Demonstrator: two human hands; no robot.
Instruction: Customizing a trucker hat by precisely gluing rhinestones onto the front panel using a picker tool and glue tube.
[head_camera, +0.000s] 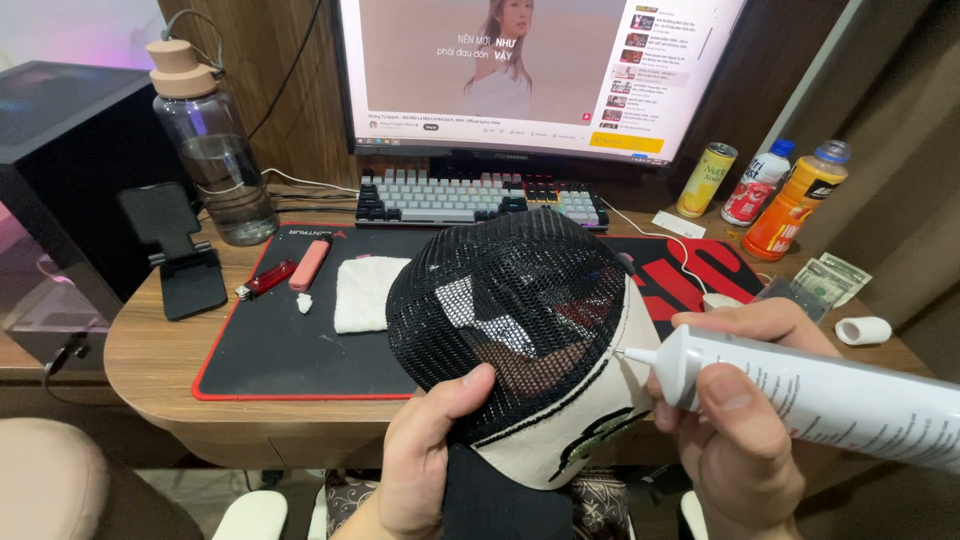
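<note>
Two hands at work over the desk (150, 350) edge. Left hand (425, 465) under the cap (520, 330), thumb curled up onto the black mesh, gripping from below. Right hand (735, 420) wrapped tight around a white tube (810, 390), nozzle tip touching the seam between mesh and cream front panel. Cap held above the black mat (280, 340), in front of the keyboard (480, 198). On the mat: white cloth (365, 292), red lighter (268, 278), pink stick (310, 264). Left of these, phone stand (180, 255) and water bottle (215, 150). To the right, can (707, 180), two drink bottles (790, 200), banknotes (830, 280), white tube cap (863, 330). Monitor (540, 70) behind.
</note>
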